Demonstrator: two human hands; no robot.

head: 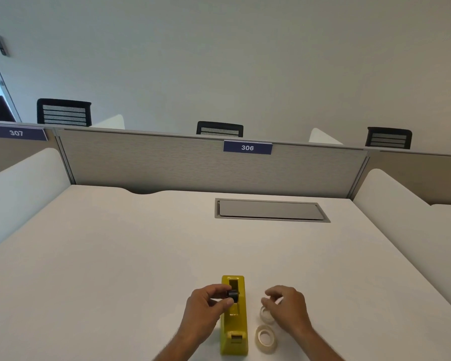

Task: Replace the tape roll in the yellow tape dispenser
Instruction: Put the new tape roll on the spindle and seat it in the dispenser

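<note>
Left grip was pinched on the black spool, thumb and fingers holding it just over the open well of the yellow dispenser. Likely held there because the hub had to be out before a fresh roll could go on. Right grip was curled loosely over the far tape roll, fingertips at its rim; can't tell if it actually had hold. Second roll lay flat just near of it, untouched. Both rolls sat just right of the dispenser, within easy reach of the right hand, which suits a roll-onto-spool handoff.

Dispenser stood lengthwise, cutter end near, close to the near edge of the worktop. Well looked empty, so I'd judge the job about halfway.

Room: plenty. Worktop was bare to the left and far side; the cable hatch and white side dividers were well apart. Only tight spot was the near edge.
</note>
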